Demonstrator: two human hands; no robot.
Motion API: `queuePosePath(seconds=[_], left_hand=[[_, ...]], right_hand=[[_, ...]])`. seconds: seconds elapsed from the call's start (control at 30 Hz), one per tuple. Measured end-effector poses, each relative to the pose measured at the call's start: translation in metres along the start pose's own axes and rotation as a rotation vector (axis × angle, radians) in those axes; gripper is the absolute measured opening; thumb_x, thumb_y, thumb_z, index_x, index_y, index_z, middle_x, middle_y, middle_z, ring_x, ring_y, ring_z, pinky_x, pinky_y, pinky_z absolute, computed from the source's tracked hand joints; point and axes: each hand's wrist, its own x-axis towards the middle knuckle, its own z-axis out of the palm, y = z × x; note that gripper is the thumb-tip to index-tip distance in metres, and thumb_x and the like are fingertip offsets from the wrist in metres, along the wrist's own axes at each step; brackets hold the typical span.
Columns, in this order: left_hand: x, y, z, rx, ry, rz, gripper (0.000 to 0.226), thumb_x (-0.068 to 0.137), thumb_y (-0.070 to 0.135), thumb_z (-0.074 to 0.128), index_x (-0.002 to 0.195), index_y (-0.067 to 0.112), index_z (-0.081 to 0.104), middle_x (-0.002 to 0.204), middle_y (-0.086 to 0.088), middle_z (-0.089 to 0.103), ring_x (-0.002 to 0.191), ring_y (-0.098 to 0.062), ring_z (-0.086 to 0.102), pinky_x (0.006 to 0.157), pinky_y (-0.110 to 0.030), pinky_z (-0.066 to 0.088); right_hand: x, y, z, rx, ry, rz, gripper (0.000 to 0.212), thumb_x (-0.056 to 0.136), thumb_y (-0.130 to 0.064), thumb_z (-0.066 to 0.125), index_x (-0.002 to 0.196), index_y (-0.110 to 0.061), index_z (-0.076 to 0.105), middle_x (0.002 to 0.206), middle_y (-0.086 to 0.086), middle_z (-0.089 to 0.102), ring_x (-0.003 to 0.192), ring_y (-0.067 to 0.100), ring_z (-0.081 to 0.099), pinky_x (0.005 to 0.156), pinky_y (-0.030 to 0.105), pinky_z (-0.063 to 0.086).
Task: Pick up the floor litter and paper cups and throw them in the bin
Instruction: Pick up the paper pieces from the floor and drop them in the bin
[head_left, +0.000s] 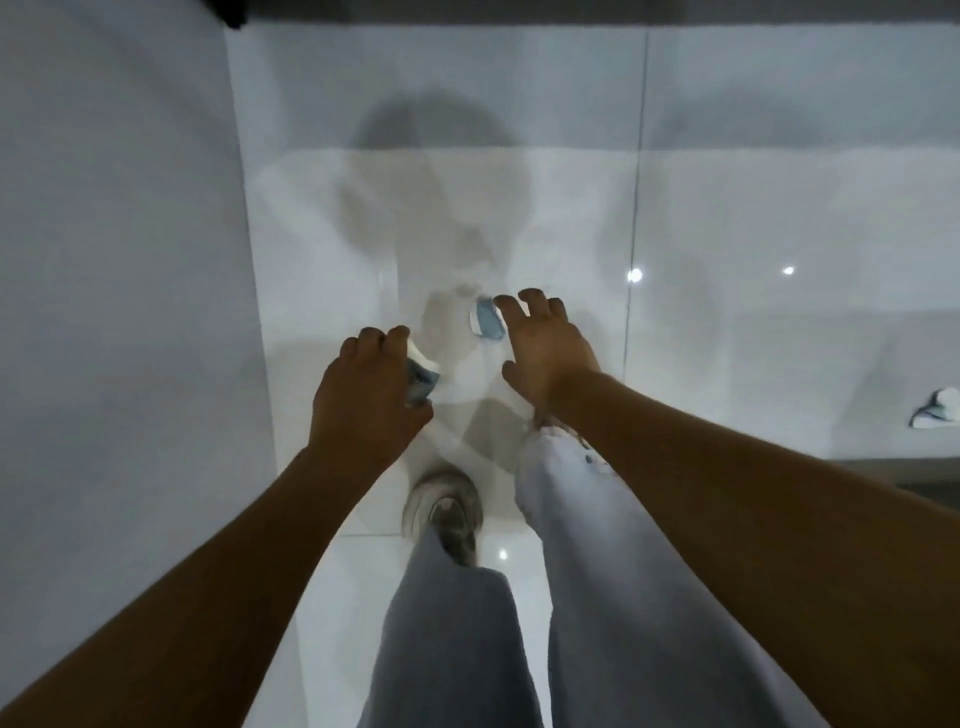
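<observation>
Paper cups, crushed, white with blue print; three pieces visible on the glossy tiled floor (727, 208).

Item 1: cup (423, 375) gripped in the left hand (363, 400), fingers curled round it, part of the rim showing past the knuckles.

Item 2: cup (485, 323) lying flat on the floor just ahead of the person's feet, near the middle of the tile that runs along the left wall (114, 260). The right hand (545, 348) hovers over it, fingers spread and bent, holding nothing; fingertips sit at the cup's right edge, contact not clear.

Item 3: cup (937, 409) well apart, at the right edge of the floor as seen.

Bin: not in view.

Risks, as judged:
- The flattened cup lies flush on a slick tile, so fingertips may skid it away instead of lifting it.
- The picture is blurred by motion; a hurried reach could miss the edge.
- The left hand is already full, so a second piece stuffed in may squeeze the first one out.
- The far cup could be forgotten.

Pose: both arms stretched forward and down, bare forearms, the person bent over; grey trousers (571, 571) and one pale shoe (444, 512) below. Right palm faces down, left wrist turned inward.
</observation>
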Motion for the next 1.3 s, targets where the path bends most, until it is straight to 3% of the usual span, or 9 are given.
queuePosePath(seconds=[0.23,0.33,0.43,0.6,0.73,0.93,1.13,1.3], left_hand=[[0.049,-0.048,0.070,-0.029,0.025,-0.022,0.069,0.071,0.032,0.080,0.127,0.008,0.048,0.114,-0.014,0.056,0.101,-0.029,0.054,0.081,-0.036,0.048],[0.050,-0.055,0.084,-0.052,0.016,-0.046,0.070,0.072,0.031,0.079,0.130,0.009,0.046,0.117,-0.013,0.054,0.102,-0.028,0.052,0.079,-0.032,0.044],[0.048,-0.054,0.089,-0.054,-0.014,-0.050,0.072,0.074,0.034,0.077,0.132,0.010,0.043,0.120,-0.011,0.053,0.105,-0.026,0.051,0.082,-0.031,0.045],[0.039,-0.034,0.061,-0.010,-0.030,-0.039,0.072,0.073,0.034,0.078,0.132,0.010,0.044,0.120,-0.012,0.053,0.106,-0.027,0.052,0.082,-0.035,0.047],[0.007,0.013,0.005,0.053,-0.071,0.018,0.072,0.074,0.035,0.076,0.134,0.013,0.042,0.123,-0.010,0.051,0.110,-0.026,0.049,0.087,-0.036,0.047],[-0.060,0.124,-0.113,0.240,-0.114,0.157,0.074,0.075,0.044,0.074,0.135,0.019,0.039,0.126,-0.005,0.051,0.113,-0.021,0.049,0.093,-0.030,0.046],[-0.128,0.250,-0.221,0.375,-0.114,0.366,0.066,0.078,0.040,0.066,0.134,0.017,0.038,0.123,-0.006,0.048,0.113,-0.023,0.044,0.090,-0.031,0.042],[-0.161,0.347,-0.269,0.447,-0.109,0.475,0.056,0.076,0.033,0.068,0.123,0.017,0.044,0.117,-0.005,0.049,0.110,-0.023,0.045,0.086,-0.030,0.041]], right_hand=[[0.093,0.002,0.077,-0.092,0.016,-0.107,0.078,0.081,-0.005,0.065,0.146,-0.022,0.027,0.155,0.009,0.015,0.136,0.034,0.022,0.099,0.045,0.044],[0.093,0.009,0.101,-0.138,0.082,-0.148,0.064,0.083,-0.004,0.064,0.140,-0.019,0.039,0.152,0.010,0.021,0.134,0.032,0.026,0.100,0.042,0.042],[0.089,0.020,0.105,-0.153,0.109,-0.218,0.044,0.090,-0.001,0.052,0.133,-0.013,0.047,0.144,0.007,0.033,0.126,0.026,0.034,0.088,0.035,0.051],[0.063,0.022,0.069,-0.060,0.104,-0.158,0.047,0.088,0.004,0.047,0.132,-0.012,0.048,0.143,0.008,0.035,0.128,0.027,0.032,0.076,0.035,0.053],[-0.007,0.022,0.009,0.059,0.137,-0.098,0.053,0.082,0.009,0.046,0.131,-0.011,0.049,0.143,0.008,0.037,0.128,0.027,0.032,0.076,0.037,0.054],[-0.158,0.025,-0.102,0.218,0.245,0.051,0.051,0.085,0.001,0.051,0.134,-0.013,0.047,0.145,0.006,0.037,0.131,0.026,0.031,0.090,0.035,0.049],[-0.310,0.043,-0.202,0.408,0.319,0.258,0.047,0.090,-0.005,0.054,0.135,-0.017,0.045,0.141,0.003,0.040,0.129,0.022,0.034,0.099,0.030,0.043],[-0.399,0.075,-0.258,0.519,0.393,0.394,0.051,0.089,-0.005,0.053,0.137,-0.019,0.044,0.142,0.000,0.039,0.129,0.021,0.031,0.094,0.034,0.048]])
